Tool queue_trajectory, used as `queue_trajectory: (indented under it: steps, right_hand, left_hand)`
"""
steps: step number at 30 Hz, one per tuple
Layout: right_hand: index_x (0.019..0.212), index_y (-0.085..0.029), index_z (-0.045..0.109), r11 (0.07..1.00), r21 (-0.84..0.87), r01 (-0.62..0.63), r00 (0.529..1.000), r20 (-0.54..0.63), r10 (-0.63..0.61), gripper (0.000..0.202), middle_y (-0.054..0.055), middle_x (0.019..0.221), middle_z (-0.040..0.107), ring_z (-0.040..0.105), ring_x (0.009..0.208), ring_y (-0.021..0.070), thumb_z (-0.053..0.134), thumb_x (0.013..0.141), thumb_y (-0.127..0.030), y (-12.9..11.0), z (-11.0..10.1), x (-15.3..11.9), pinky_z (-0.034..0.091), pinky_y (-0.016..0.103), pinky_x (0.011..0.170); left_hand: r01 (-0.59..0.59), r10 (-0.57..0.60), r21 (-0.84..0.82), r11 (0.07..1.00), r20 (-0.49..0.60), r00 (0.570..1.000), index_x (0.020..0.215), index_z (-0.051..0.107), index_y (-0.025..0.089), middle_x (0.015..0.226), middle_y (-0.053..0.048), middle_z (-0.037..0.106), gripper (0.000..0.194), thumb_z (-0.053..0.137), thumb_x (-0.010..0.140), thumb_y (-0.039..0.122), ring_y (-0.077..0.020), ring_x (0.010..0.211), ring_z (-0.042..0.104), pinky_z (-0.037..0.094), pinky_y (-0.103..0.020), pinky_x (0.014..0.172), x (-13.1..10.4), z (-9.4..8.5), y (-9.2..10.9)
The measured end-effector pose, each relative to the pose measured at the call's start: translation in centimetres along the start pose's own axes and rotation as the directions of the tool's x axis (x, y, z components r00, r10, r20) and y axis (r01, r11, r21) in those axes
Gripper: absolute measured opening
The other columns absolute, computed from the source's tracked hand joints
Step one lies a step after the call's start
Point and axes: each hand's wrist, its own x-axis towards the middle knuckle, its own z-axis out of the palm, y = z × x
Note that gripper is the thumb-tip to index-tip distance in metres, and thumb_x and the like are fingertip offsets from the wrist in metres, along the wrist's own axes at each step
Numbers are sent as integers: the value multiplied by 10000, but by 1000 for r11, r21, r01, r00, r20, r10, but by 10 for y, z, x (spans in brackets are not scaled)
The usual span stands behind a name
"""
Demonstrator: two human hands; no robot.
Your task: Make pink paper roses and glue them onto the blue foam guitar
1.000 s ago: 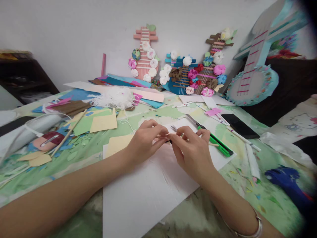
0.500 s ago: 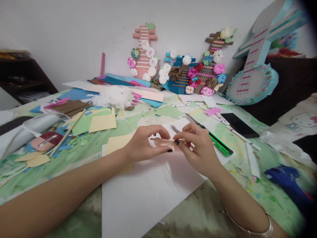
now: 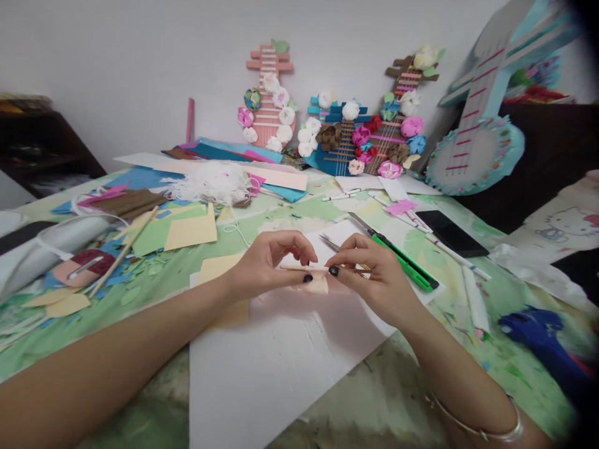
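A thin wooden stick (image 3: 294, 267) lies level between my two hands, above a white sheet of paper (image 3: 262, 380). My left hand (image 3: 271, 265) is closed, thumb and fingertips around the stick. The fingers of my right hand (image 3: 369, 271) pinch it farther along, and its end shows past them. A pale peach piece of paper (image 3: 318, 285) is just under the stick at my fingertips; part of it is hidden by the fingers. Scissors (image 3: 329, 242) lie behind my right hand. Just beyond it rests a green utility knife (image 3: 406, 267) with its blade out.
Yellow paper (image 3: 191, 229), white yarn (image 3: 210, 183) and a long stick (image 3: 122, 254) lie at left. Flower-decorated model instruments (image 3: 269, 112) lean on the wall. On the right are a phone (image 3: 452, 234), markers (image 3: 461, 259) and a blue glue gun (image 3: 533, 330).
The stick now shows along more of its length, level between both hands. My left fingers have shifted slightly, and the peach paper sits lower beneath the stick. The whole view has moved a little.
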Motion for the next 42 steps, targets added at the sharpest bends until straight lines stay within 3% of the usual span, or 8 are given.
queue_trajectory:
  steps: [5,12,17,25,35,42]
  right_hand:
    - [775,-184,719,998,61,7,1000,3,-8,151,10,731,516,501,667,111,574,754,-148,3,-1,1,374,260,584]
    - [783,-187,714,1000,17,-4,1000,-10,4,146,14,757,525,510,672,107,574,767,-152,2,-1,0,384,246,560]
    - [800,-194,716,1000,-17,-3,999,-54,3,150,17,770,520,520,680,110,575,764,-160,0,1,-1,392,229,531]
    - [801,-235,732,992,-75,102,989,-104,-109,168,14,762,495,504,651,99,580,770,-170,2,3,-2,385,232,533]
    - [832,-262,741,981,-127,149,960,-219,-174,185,0,718,492,501,635,102,606,758,-159,3,8,-2,392,278,597]
    - [776,-246,733,985,-132,112,959,-244,-142,151,4,735,491,505,640,103,625,736,-148,6,10,-1,389,278,598]
  left_hand:
    - [58,-58,-119,991,6,998,761,632,140,755,-12,576,140,731,663,156,-90,672,499,411,-209,617,1,1,1]
    - [107,-111,-122,987,-29,993,784,648,142,813,-25,603,123,719,687,167,-100,748,548,447,-203,672,2,3,4]
    - [172,-181,-160,972,-39,983,782,648,150,794,-20,619,110,709,705,199,-98,701,578,450,-174,573,0,3,3]
    - [265,-276,-202,943,-30,961,844,651,158,785,-21,644,164,710,706,225,-108,697,601,463,-191,603,0,2,2]
    - [216,-232,-199,956,-62,971,823,661,151,795,-32,655,117,645,708,155,-132,727,611,463,-221,639,0,0,-5]
    - [280,-299,-212,936,-63,952,826,664,156,801,-26,645,152,581,704,120,-137,742,602,453,-226,649,1,2,-6]
